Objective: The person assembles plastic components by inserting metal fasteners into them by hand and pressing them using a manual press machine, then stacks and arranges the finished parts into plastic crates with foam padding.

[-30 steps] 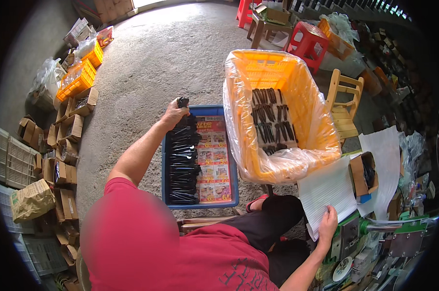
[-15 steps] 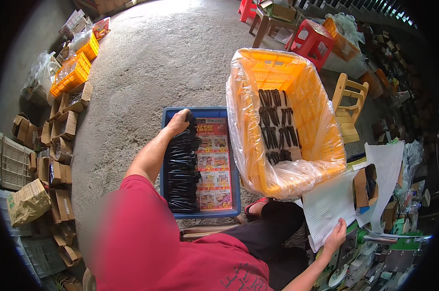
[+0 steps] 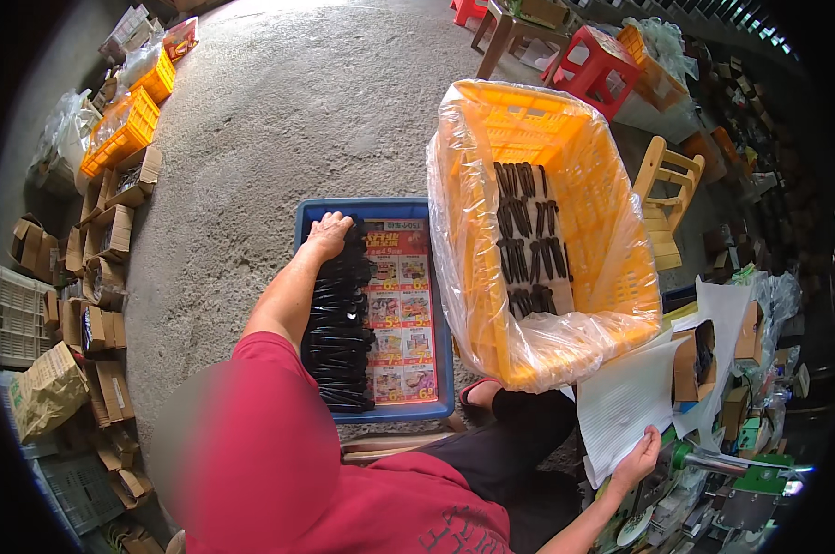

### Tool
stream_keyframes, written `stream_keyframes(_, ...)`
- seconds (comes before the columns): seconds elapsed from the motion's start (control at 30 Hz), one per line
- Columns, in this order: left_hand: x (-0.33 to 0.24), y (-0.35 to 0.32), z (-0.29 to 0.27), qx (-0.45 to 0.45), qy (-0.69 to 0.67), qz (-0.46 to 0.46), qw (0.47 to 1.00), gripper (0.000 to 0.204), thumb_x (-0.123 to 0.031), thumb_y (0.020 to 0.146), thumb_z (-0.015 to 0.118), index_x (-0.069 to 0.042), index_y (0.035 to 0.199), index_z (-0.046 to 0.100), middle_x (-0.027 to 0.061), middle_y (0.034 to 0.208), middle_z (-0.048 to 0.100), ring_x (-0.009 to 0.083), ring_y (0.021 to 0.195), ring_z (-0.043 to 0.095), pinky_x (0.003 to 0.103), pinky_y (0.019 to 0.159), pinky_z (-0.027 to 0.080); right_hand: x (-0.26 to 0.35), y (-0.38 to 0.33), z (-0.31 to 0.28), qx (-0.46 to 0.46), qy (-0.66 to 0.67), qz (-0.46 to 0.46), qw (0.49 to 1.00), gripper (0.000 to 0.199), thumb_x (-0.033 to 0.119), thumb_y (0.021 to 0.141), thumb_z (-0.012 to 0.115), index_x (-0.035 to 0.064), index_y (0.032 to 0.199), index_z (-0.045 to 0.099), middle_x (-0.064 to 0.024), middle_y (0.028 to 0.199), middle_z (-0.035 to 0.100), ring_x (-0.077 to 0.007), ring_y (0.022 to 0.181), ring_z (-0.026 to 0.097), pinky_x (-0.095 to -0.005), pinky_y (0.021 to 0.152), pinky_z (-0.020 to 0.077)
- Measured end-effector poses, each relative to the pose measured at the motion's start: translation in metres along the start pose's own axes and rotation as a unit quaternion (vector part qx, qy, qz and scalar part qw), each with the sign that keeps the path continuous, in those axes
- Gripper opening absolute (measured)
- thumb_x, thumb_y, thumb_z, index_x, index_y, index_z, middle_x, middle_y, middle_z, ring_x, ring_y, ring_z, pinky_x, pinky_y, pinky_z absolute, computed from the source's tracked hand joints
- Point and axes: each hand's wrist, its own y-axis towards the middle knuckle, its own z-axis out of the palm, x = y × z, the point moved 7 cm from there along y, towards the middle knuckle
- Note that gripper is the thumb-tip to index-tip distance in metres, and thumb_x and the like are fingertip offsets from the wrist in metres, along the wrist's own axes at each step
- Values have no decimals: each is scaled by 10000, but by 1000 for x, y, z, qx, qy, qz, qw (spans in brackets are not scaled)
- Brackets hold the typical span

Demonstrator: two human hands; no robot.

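My left hand (image 3: 328, 234) is at the far end of a long row of slim, shiny black pieces (image 3: 339, 323), its fingers curled over the end ones. Their exact kind is too small to tell. The row fills the left side of a blue tray (image 3: 448, 369), beside a colourful printed sheet (image 3: 402, 319) lining it. At lower right, my right hand (image 3: 637, 459) closes on the near edge of a white ribbed sheet (image 3: 628, 397). Between the hands stands a yellow crate (image 3: 611, 222) lined with clear plastic, holding similar dark pieces (image 3: 531, 226) in several rows.
A small cardboard box (image 3: 690, 367) stands on the white sheet. Beyond the crate are a wooden chair (image 3: 665, 198) and a red stool (image 3: 594, 74). Green machinery (image 3: 759, 475) is at lower right. Cardboard boxes (image 3: 113, 231) and yellow crates (image 3: 126, 129) line the left side.
My left hand has shifted slightly left over the end of the row of black pieces. My right hand stays at the sheet's edge. The whole view has tilted slightly.
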Motion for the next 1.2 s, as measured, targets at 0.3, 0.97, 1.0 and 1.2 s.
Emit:
stream_keyframes(0.3,8,-3,-10,72,-50,-19,996,504,-124,647,547,-99,1143,460,116,1104,461,277,1103,401,400,891,356,-2,-1,8,4,8,-7,1000,239,113,868,403,-49,1005,512,-151,955,574,-240,883,541,-308,802,403)
stream_keyframes(0.97,-38,-36,-47,-228,-134,108,958,490,-25,587,548,-43,1073,480,159,1084,474,315,1053,427,362,891,369,-8,-5,6,6,20,-6,1000,234,102,852,422,-51,1000,520,-178,952,575,-271,848,556,-321,762,416)
stream_keyframes(1.0,-46,-43,-53,-240,-162,114,950,481,-16,586,533,-40,1064,484,151,1077,480,315,1043,436,356,898,362,-1,-6,5,5,8,-6,1000,233,101,847,426,-48,997,523,-180,943,575,-282,852,552,-331,760,418)
stream_keyframes(1.2,-129,-89,-105,-281,-283,170,901,375,20,646,546,-38,1015,508,90,1000,510,205,910,517,278,702,444,-3,-10,-2,-10,11,-34,999,221,93,841,429,-40,983,532,-171,938,572,-293,862,544,-345,755,421)
